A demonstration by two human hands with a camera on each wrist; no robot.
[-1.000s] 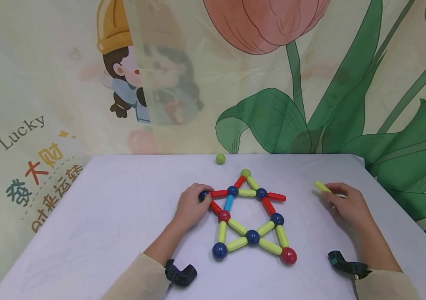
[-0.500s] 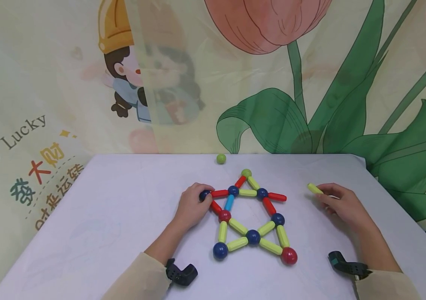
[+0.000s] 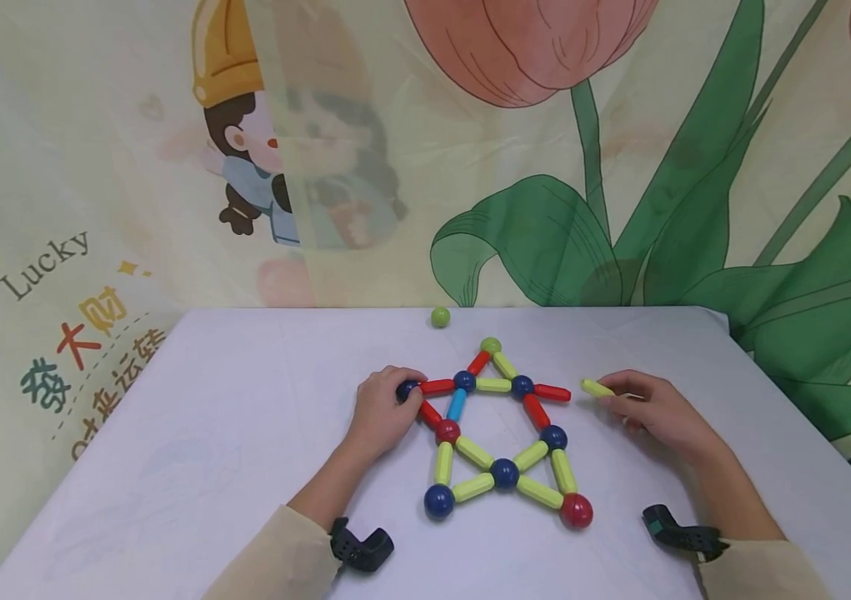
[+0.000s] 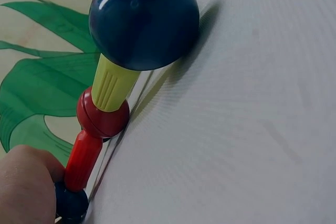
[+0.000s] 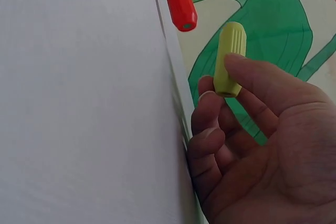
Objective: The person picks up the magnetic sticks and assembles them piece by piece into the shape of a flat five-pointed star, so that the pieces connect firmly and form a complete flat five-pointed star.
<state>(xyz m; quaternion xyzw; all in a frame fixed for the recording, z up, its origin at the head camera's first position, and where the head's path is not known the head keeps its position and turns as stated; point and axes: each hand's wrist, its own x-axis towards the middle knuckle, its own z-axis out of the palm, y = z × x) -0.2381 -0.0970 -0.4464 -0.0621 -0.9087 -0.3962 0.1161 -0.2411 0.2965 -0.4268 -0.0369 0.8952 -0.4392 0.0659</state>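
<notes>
A flat frame of coloured rods and balls lies on the white table. At its left corner my left hand grips a dark blue ball, from which two red rods run to a blue and a red ball. My right hand pinches a yellow-green rod between thumb and fingers, right of the frame. The rod's free end points at the loose tip of a red rod, a small gap away. That red rod sticks out from a blue ball.
A loose green ball sits near the back edge of the white table. Behind it hangs a printed cloth with tulips and a cartoon figure. The frame's near corners end in a blue ball and a red ball.
My right hand has moved left with the yellow-green rod, closer to the jutting red rod. The left hand has stayed on its blue ball.
</notes>
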